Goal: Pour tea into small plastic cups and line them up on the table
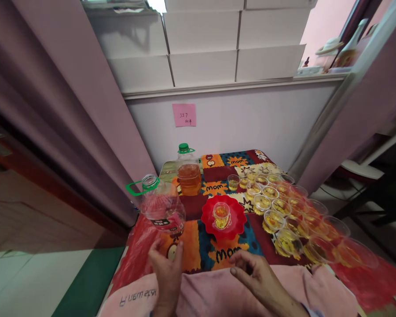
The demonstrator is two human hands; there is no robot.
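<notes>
My left hand (168, 268) is held low in front of a large clear plastic bottle (161, 209), thumb and fingers apart, holding nothing. That bottle has a green handle, a pink label and no cap on its mouth. My right hand (255, 275) hovers near the table's front edge, its fingers loosely curled and the thumb apart, with nothing between them. Beyond and between the hands lies a red scalloped plate (207, 224). On it stands a small clear plastic cup (221, 214) with yellowish liquid.
A green-capped bottle (189, 176) of amber liquid stands at the back left. Many clear cups (273, 220) of yellow liquid crowd the right side of the patterned tablecloth (214, 188). A pink cloth (207, 293) covers the near edge. A wall (237, 119) closes the back.
</notes>
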